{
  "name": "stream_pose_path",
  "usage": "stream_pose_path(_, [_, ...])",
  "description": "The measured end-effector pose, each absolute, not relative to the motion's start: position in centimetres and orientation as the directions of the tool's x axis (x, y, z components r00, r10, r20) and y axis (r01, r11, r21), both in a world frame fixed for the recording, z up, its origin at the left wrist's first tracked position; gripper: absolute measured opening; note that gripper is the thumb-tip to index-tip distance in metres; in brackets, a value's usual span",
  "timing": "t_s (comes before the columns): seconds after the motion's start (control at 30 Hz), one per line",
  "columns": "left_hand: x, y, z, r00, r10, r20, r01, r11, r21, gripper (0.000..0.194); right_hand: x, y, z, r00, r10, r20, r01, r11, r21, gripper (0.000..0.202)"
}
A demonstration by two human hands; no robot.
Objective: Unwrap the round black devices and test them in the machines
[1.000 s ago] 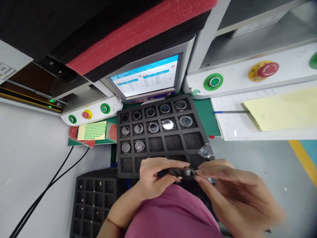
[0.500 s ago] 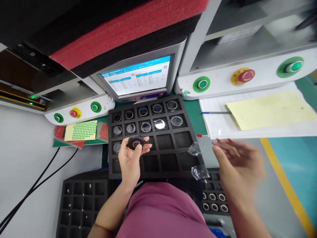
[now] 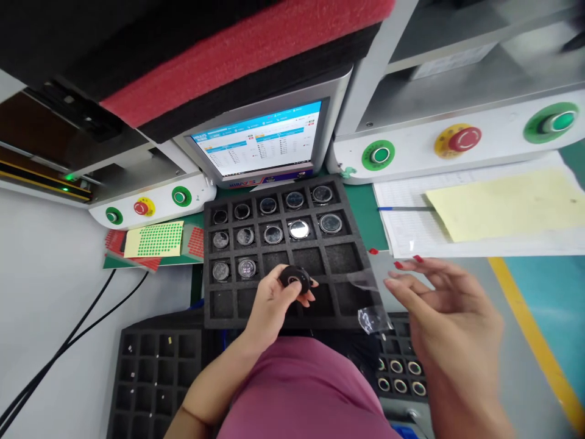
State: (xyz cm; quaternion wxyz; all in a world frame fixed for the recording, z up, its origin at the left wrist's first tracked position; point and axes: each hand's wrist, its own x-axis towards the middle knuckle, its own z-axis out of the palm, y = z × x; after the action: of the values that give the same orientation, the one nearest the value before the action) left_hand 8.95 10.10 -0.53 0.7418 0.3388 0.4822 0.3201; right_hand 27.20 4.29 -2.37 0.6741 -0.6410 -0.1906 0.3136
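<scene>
My left hand [image 3: 274,299] is closed round a dark, round watch body [image 3: 295,279], its back with the sensor window turned up. It is above the third row of a black foam tray [image 3: 361,244]. Several round watch bodies, one of them this bright-faced watch [image 3: 299,229], lie in the tray's compartments. To the right of the tray, my right hand [image 3: 448,305] is raised with its fingers apart. A blurred piece of clear film [image 3: 365,279] is near its fingertips; whether they touch is unclear. Another crumpled clear film [image 3: 375,320] lies at the tray's near right corner.
Behind the tray stands a monitor [image 3: 265,143], flanked by white panels with green buttons and red emergency stops [image 3: 465,139]. Papers and a yellow sheet [image 3: 507,207] lie right; a green-dotted sticker sheet [image 3: 159,239] lies left. Lower foam trays [image 3: 155,341] stand below.
My left hand has moved right with the watch body, uncovering a watch in the third row. The upper clear film looks smeared and stretched toward my right hand, whose fingers have spread more.
</scene>
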Motion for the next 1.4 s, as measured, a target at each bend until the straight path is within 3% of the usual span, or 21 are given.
stream_pose_path(0.1, [9.7, 9.8, -0.2, 0.329, 0.812, -0.481, -0.158, 0.55, 0.82, 0.031, 25.4, 4.8, -1.1, 0.722, 0.654, -0.224, -0.368, 0.091, -0.925, 0.039])
stream_pose_path(0.23, [10.6, 9.6, 0.4, 0.318, 0.833, -0.452, -0.164, 0.518, 0.839, 0.044, 23.4, 5.3, -0.8, 0.693, 0.672, -0.259, -0.442, 0.112, -0.89, 0.039])
stream_pose_path(0.43, [11.1, 9.8, 1.3, 0.223, 0.878, -0.423, -0.026, 0.439, 0.898, 0.029, 22.6, 5.2, -1.0, 0.624, 0.72, -0.303, -0.522, 0.096, -0.848, 0.036])
stream_pose_path(0.73, [11.1, 9.7, 1.2, 0.23, 0.849, -0.477, 0.011, 0.487, 0.873, 0.031, 22.4, 5.5, -0.4, 0.732, 0.646, -0.217, -0.422, 0.18, -0.888, 0.04])
stream_pose_path(0.83, [10.8, 9.7, 0.9, 0.262, 0.845, -0.466, -0.099, 0.504, 0.858, 0.028, 22.7, 5.5, 0.0, 0.793, 0.593, -0.14, -0.333, 0.23, -0.914, 0.038])
stream_pose_path(0.97, [10.1, 9.6, 0.6, 0.423, 0.785, -0.453, -0.311, 0.595, 0.741, 0.03, 23.2, 5.1, 0.8, 0.808, 0.579, -0.108, -0.3, 0.247, -0.922, 0.039])
stream_pose_path(1.13, [10.0, 9.3, 0.2, 0.388, 0.811, -0.438, -0.206, 0.539, 0.817, 0.028, 23.3, 4.6, 1.1, 0.726, 0.657, -0.204, -0.43, 0.203, -0.88, 0.042])
stream_pose_path(1.27, [10.6, 9.1, 0.2, 0.392, 0.797, -0.459, -0.277, 0.578, 0.767, 0.034, 22.5, 4.7, 0.7, 0.611, 0.722, -0.326, -0.563, 0.107, -0.819, 0.043])
stream_pose_path(1.4, [10.8, 9.0, 0.6, 0.399, 0.824, -0.402, -0.254, 0.52, 0.815, 0.041, 21.6, 4.8, 0.3, 0.514, 0.737, -0.439, -0.66, 0.013, -0.752, 0.041])
